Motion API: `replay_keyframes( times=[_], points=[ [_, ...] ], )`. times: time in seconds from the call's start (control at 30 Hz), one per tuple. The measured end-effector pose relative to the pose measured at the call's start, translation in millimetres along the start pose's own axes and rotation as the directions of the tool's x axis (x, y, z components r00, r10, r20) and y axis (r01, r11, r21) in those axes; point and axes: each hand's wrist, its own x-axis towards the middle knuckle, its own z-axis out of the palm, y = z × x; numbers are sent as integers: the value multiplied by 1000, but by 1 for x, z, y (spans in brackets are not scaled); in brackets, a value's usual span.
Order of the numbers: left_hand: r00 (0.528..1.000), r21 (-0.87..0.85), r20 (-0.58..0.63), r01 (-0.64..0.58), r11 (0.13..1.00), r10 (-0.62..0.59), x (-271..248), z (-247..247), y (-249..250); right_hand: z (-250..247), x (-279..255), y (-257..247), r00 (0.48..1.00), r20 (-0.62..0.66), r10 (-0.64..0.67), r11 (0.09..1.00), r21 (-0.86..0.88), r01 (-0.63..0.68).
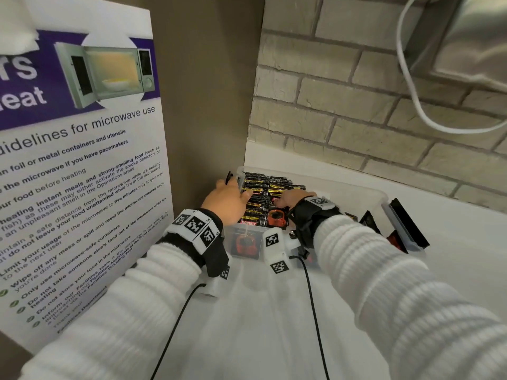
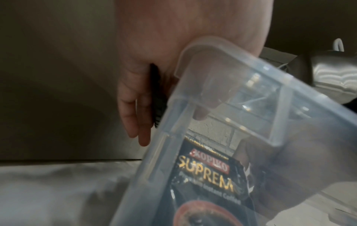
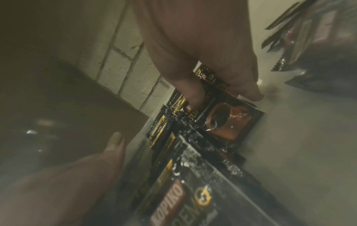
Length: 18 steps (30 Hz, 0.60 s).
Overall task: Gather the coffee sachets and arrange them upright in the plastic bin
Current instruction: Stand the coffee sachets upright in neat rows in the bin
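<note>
A clear plastic bin (image 1: 384, 198) stands on the white counter in the corner. Several black coffee sachets (image 1: 258, 187) stand upright in rows in its left part. My left hand (image 1: 227, 198) grips the bin's far left corner (image 2: 193, 64), thumb inside, fingers (image 2: 133, 107) outside. A black sachet edge (image 2: 158, 99) is pinned between those fingers and the wall. My right hand (image 1: 293, 197) reaches into the bin. Its fingertips (image 3: 195, 99) press on the top edge of a sachet with a red cup picture (image 3: 228, 120). The thumb (image 3: 115, 140) is spread apart and touches nothing.
More sachets (image 1: 370, 220) lie loose at the bin's right end, and others (image 1: 408, 223) lean outside its right wall. A microwave poster (image 1: 82, 160) covers the left wall. Behind the bin is a brick wall (image 1: 356, 105). A white cable (image 1: 411, 91) and a metal appliance (image 1: 472, 37) hang at top right.
</note>
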Motion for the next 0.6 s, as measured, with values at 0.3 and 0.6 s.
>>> replay_keyframes(
  times=[0.3,0.6],
  points=[
    [1000,5,5,3,1000,-3,0,0,0,-5,-17,-7,997,68,44,938,342,-65],
    [1000,6,3,2,1000,-2,-2,0,1,-11,-22,-1,995,102,11,837,543,-65]
  ],
)
